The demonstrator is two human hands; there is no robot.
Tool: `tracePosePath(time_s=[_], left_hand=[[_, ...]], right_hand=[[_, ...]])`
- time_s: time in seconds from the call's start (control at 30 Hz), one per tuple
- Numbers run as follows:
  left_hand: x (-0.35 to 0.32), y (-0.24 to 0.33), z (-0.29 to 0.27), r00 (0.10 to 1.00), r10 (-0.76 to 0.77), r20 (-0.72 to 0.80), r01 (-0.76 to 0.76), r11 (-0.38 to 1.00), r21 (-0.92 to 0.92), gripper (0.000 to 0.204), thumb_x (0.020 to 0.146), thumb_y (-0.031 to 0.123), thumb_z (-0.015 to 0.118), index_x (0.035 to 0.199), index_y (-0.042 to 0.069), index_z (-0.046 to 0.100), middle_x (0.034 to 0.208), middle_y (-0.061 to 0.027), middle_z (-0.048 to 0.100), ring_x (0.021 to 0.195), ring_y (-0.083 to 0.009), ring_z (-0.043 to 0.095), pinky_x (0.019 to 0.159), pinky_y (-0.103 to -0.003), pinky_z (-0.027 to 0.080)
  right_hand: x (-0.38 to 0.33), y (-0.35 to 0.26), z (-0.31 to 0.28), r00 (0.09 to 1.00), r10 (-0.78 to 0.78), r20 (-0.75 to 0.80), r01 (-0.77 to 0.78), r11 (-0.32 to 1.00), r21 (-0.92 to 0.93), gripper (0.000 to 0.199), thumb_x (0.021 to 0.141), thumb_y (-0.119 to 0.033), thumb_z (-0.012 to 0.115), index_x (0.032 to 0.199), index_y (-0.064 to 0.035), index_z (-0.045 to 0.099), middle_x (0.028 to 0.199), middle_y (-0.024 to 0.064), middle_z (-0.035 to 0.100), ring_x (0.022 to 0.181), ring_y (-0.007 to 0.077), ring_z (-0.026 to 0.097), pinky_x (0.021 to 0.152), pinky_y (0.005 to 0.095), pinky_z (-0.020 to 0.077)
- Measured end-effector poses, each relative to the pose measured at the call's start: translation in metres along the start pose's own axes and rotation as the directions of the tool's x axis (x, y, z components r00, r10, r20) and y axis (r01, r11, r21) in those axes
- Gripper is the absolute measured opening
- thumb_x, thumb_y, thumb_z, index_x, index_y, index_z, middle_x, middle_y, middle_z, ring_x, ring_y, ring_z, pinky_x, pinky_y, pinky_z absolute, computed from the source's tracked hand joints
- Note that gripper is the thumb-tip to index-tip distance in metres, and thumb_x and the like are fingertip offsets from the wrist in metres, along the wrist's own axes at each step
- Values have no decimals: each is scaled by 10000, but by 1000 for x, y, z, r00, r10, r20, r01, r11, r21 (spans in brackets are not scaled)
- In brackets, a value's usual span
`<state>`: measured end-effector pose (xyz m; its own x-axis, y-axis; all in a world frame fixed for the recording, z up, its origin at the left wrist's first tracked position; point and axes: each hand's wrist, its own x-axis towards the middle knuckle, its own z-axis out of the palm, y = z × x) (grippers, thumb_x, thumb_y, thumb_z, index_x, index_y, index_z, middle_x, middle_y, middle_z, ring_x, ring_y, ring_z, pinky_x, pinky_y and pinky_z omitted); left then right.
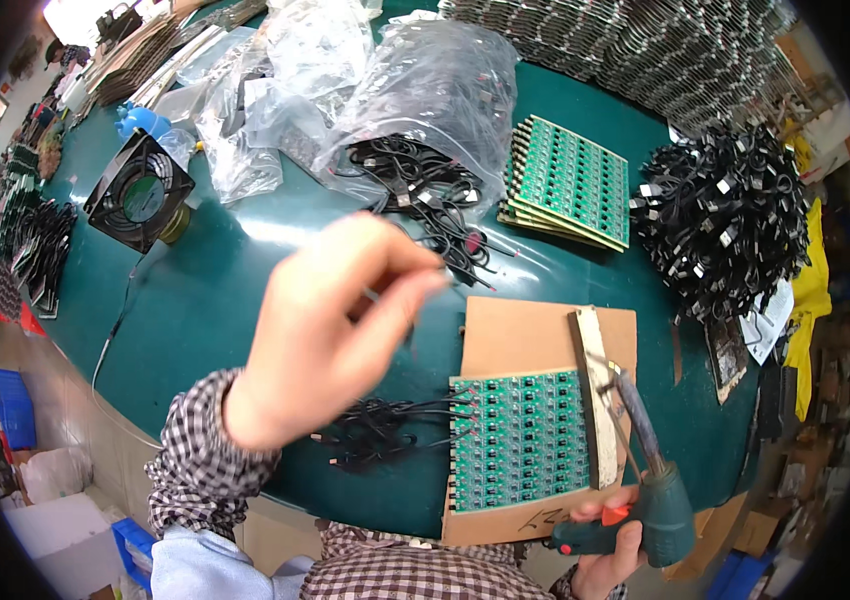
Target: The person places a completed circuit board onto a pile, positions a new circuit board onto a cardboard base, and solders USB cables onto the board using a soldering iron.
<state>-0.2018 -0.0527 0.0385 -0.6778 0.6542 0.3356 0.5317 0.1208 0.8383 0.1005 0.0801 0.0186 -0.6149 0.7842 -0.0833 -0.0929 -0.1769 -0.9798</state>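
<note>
One soldering gun [667, 517]: our right hand [606, 571] is gripping it at five o'clock; our left hand [317, 335], nine o'clock, is pinching, contents unclear.

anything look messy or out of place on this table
A little untidy: black cables spill from the open clear plastic bag onto the green table, and the stack of circuit boards right of the bag is fanned unevenly, edges not lined up. No obvious damage shows.
</note>
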Motion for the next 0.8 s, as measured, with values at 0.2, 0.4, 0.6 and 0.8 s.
tracePosePath(time_s=[0.2, 0.4, 0.6, 0.8], left_hand=[[-23, 18, 22, 992, 44, 115, -42, 999, -21, 78, 846, -65, 663, 911, -44, 627, 810, -64, 572, 657, -85, 564, 555, -217, 455], [-5, -48, 20, 994, 107, -27, -84, 892, 444, 68, 853, -3, 648, 913, 5, 618, 780, -124, 594, 647, -216, 608, 601, -302, 477], [-1, -44, -2, 980, 67, -189, 61, 798, 600, 75, 904, 63, 615, 933, 15, 566, 784, -128, 618, 651, -206, 617, 590, -309, 474], [-7, -43, -14, 957, -112, -268, 255, 764, 593, 86, 967, 89, 538, 1010, 15, 529, 730, -106, 573, 543, -165, 583, 509, -302, 445]], right_hand=[[35, -7, 40, 999, -42, 27, 46, 985, -167, 324, 823, -77, 642, 1086, 41, 493, 914, 137, 565, 792, 231, 639, 693, 371, 586], [32, -5, 41, 1000, -17, 8, 18, 994, -104, 277, 818, -67, 631, 1046, 26, 505, 899, 128, 560, 799, 230, 630, 720, 377, 576], [27, 4, 30, 994, -16, -108, 7, 997, -80, 252, 869, -116, 623, 1047, 20, 508, 930, 108, 557, 789, 205, 624, 703, 354, 572], [22, 2, 22, 998, 55, -23, -56, 997, -55, 259, 870, -112, 617, 1065, 20, 510, 922, 118, 568, 798, 200, 628, 679, 328, 573]])
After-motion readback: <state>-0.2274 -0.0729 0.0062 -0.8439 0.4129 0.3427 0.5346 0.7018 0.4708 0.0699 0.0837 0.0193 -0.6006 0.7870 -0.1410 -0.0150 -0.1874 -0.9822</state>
